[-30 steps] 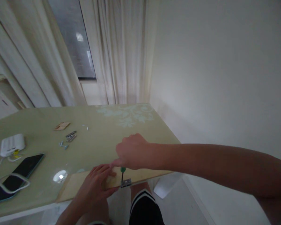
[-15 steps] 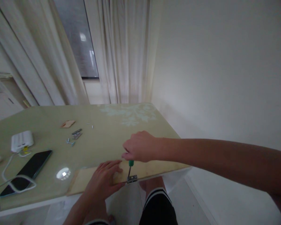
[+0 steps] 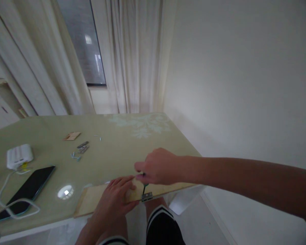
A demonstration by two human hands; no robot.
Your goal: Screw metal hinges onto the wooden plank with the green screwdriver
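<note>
A thin wooden board (image 3: pixel 91 201) lies along the near edge of the table (image 3: pixel 107 153). A small metal hinge (image 3: pixel 147 196) sits on the board's near edge. My left hand (image 3: pixel 114 202) lies flat on the board just left of the hinge, fingers stretched out. My right hand (image 3: pixel 159 166) is closed round a green-handled screwdriver (image 3: pixel 144 187), whose tip stands on the hinge. Most of the handle is hidden in my fist.
On the left lie a black phone (image 3: pixel 28 189) with a white cable (image 3: pixel 7 200), and a white power bank (image 3: pixel 19 156). Further back are loose hinges and screws (image 3: pixel 80 151) and a small wood piece (image 3: pixel 71 136). A wall stands on the right; curtains hang behind.
My right hand has sunk lower over the screwdriver, so less of the green handle shows. The left hand stays on the board. The view has shifted slightly.
</note>
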